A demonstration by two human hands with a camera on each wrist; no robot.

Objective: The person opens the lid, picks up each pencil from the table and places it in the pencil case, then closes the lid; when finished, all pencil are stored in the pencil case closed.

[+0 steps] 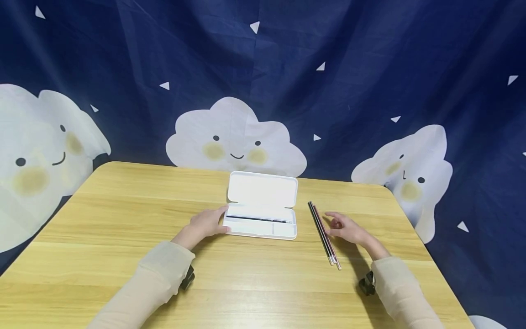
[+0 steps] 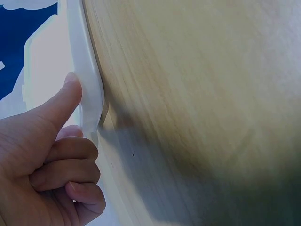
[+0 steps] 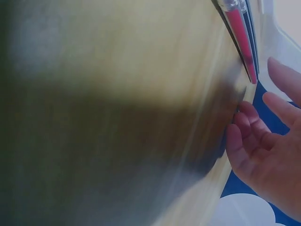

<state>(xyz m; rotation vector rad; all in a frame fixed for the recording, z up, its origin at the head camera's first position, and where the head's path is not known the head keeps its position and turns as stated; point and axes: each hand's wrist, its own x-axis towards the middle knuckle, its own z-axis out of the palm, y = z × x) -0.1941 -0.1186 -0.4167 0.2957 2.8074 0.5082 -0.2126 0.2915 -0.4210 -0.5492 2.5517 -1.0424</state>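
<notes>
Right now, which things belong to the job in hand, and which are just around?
Job:
open white case, held by left hand
pencil inside it
loose pencils beside right hand

Just around:
wooden table
cloud-print backdrop
black wrist devices

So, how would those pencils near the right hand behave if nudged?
The pencils look stiff, being long and straight. They are probably light, given how thin they are. Lying side by side on the table, they may spread apart or roll.
</notes>
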